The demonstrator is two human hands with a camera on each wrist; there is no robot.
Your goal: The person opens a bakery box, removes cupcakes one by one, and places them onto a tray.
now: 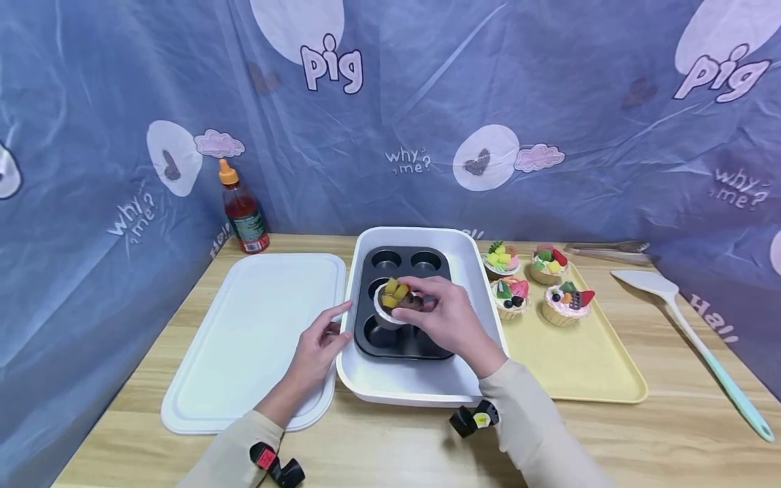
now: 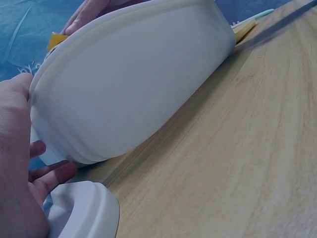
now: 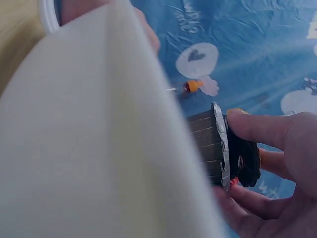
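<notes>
My right hand (image 1: 448,312) pinches a chocolate cupcake (image 1: 390,301) by its topping, thumb on one side and fingers on the other. The cupcake has yellow fruit pieces and a white rim; its dark ribbed cup (image 3: 205,144) shows in the right wrist view. It is held over the left column of a black muffin pan (image 1: 403,349), covering part of its cups. The pan lies inside a white tub (image 1: 476,291). My left hand (image 1: 317,346) touches the tub's left rim with thumb and forefinger extended, the other fingers lower beside the outer wall (image 2: 133,84).
On the right, a yellow tray (image 1: 573,366) bears several fruit-topped cupcakes (image 1: 566,305). Beyond it lie metal tongs (image 1: 610,251) and a white-and-mint spatula (image 1: 689,325). Left of the tub are a white tray (image 1: 262,325) and a red sauce bottle (image 1: 245,213). A blue printed sheet (image 1: 390,196) hangs behind.
</notes>
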